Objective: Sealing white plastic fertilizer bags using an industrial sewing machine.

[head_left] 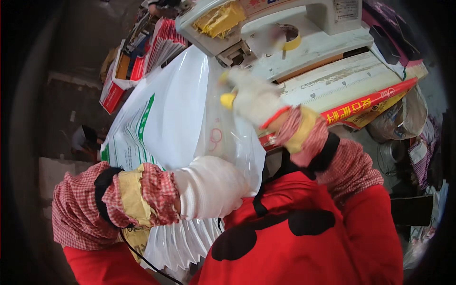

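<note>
A large white plastic sack with green print drapes in front of the white sewing machine, its upper edge close to the presser foot. My left hand, in a white knit glove, is curled at the sack's near part; its fingertips are hidden. My right hand wears a white glove with yellow fingertips and is somewhat blurred. Its thumb and forefinger point left, apart, over the sack's right side just below the machine's needle area. Nothing shows between them.
A yellow tape roll rests on the machine bed. A worn white board with ruler marks lies to the right, edged by a red printed strip. Folded red-and-white sacks stand at the back left. Pleated plastic hangs below my left arm.
</note>
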`<state>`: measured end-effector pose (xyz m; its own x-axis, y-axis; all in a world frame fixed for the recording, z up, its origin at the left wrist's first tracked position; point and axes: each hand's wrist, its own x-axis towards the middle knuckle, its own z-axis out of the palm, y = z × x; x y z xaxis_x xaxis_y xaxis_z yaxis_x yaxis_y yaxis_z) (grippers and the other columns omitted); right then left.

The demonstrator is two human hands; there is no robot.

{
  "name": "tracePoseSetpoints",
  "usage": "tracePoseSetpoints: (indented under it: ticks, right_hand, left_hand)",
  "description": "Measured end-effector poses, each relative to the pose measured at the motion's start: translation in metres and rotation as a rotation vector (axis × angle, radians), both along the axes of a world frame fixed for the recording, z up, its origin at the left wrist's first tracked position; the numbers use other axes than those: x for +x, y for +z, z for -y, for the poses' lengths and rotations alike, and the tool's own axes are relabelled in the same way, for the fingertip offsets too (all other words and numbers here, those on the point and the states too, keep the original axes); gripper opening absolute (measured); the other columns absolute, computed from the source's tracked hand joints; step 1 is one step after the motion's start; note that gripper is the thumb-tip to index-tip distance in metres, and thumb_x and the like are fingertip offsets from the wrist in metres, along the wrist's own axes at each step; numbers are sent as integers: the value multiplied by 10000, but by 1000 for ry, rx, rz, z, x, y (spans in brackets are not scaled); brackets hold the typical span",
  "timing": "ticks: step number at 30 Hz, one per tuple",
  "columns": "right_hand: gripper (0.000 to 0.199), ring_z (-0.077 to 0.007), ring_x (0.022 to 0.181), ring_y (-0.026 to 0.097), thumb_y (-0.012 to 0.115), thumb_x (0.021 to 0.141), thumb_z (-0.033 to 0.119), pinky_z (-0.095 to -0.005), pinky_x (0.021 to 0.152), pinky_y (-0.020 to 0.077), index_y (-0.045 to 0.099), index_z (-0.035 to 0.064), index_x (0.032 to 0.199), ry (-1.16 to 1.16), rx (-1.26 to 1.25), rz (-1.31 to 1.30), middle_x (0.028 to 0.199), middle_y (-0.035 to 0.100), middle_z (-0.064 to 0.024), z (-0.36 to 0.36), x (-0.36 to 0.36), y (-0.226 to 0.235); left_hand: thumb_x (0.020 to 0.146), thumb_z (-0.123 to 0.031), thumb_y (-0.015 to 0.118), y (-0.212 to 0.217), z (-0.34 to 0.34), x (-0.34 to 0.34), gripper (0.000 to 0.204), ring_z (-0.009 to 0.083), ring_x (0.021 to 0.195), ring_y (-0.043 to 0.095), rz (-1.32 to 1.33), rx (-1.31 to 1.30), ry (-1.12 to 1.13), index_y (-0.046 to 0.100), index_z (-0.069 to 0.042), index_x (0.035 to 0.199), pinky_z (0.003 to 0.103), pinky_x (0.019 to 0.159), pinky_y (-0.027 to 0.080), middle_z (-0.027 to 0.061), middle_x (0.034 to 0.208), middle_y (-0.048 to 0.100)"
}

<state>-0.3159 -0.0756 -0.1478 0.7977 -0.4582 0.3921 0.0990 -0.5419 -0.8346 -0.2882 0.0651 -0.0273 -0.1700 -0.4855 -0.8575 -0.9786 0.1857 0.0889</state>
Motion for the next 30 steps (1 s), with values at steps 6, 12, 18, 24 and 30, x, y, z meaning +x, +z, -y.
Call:
tracePoseSetpoints:
  ticks: [6,12,18,24,30]
  right_hand:
    - [194,-344,740,666,586,771,163,-449,637,518,695,25,854,-300,-276,-550,805,676,-169,-3,22,-15]
    - [126,-342,682,659,607,758,122,-441,581,516,665,22,808,-618,-661,-444,716,652,-165,-26,51,-45]
    - [164,-356,723,657,602,764,146,-442,614,519,666,11,832,-368,-519,-431,753,654,-183,-17,53,-45]
    - [202,-369,764,655,597,769,169,-443,648,521,668,0,855,-248,-434,-396,789,656,-201,-14,47,-35]
    - [241,-382,806,653,592,775,193,-445,681,524,669,-10,879,-118,-345,-289,826,658,-219,-27,32,-27]
  left_hand:
    - [688,-206,648,-12,-17,-3,132,294,686,637,-167,-223,-239,657,-84,738,388,595,508,101,703,627]
    - [590,-175,652,-8,5,-19,101,293,604,616,-138,-247,-318,622,-79,588,380,539,493,102,576,571]
    - [685,-225,656,3,51,5,129,285,621,623,7,-207,-370,678,-98,695,403,593,489,91,646,623]
    - [709,-203,649,59,33,2,123,254,636,625,445,197,-476,708,-104,751,387,616,485,93,716,650]
    - [679,-133,624,21,1,-18,102,271,620,608,-5,150,-490,668,-41,684,369,561,488,110,720,630]
